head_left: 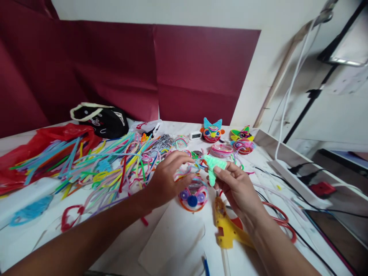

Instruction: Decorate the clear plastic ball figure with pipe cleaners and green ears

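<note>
My right hand [234,180] pinches a mint-green fuzzy piece [214,165], bent into a roughly triangular shape that looks made of pipe cleaner. To its left, my left hand [169,178] is stretched out palm down, thumb and fingers apart, with nothing visible in it. Below and between the hands sits a round pipe-cleaner face [193,197] with purple eyes and a blue pom-pom nose. My left hand partly covers its upper left side. A yellow glue gun [225,226] lies under my right wrist, its clear glue stick pointing toward me.
Loose pipe cleaners [115,165] spread over the left, beside a red plastic bag [66,134] and a black bag [106,120]. Finished faces, one with blue ears [212,130], stand at the back. Red-handled scissors [280,214], black cables and a power strip [299,184] are at right.
</note>
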{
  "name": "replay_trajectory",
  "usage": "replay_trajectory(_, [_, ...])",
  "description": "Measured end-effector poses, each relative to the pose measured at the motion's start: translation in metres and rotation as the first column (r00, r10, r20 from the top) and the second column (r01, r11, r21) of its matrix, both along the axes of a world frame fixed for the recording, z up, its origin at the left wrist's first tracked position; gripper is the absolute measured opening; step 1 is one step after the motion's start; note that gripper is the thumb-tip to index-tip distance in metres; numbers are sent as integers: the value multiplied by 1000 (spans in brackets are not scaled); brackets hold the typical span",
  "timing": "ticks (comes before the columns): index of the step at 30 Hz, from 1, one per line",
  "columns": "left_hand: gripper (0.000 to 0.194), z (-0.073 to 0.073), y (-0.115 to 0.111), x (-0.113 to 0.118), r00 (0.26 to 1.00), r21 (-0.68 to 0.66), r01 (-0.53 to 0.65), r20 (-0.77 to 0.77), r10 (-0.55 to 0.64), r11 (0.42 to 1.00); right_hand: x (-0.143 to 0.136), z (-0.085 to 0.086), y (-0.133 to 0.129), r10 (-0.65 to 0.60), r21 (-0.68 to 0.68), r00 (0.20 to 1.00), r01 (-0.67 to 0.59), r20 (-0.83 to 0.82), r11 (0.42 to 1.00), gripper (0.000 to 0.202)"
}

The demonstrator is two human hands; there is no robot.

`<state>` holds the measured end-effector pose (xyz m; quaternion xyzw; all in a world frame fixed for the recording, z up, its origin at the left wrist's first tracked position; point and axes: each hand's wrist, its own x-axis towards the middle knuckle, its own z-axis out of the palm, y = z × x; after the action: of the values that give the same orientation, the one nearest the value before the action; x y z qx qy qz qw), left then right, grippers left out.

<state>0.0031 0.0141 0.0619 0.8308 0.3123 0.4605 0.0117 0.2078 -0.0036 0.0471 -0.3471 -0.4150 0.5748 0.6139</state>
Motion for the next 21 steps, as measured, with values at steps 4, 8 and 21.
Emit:
replay_trajectory(4, [23, 6, 5, 10, 972, 280, 121, -228, -56, 952, 0, 1, -1, 51, 0, 998, -51, -46, 999, 26])
replay_trajectory(8, [22, 3, 10, 18, 887, 263, 214, -456, -74, 941, -1, 1, -2, 91, -6, 992, -92, -88, 996, 23])
replay_trajectory(21, [7, 7, 6, 10, 842, -278, 410, 481, -244, 869, 5, 2, 5, -5, -57, 981, -6, -193, 998, 26])
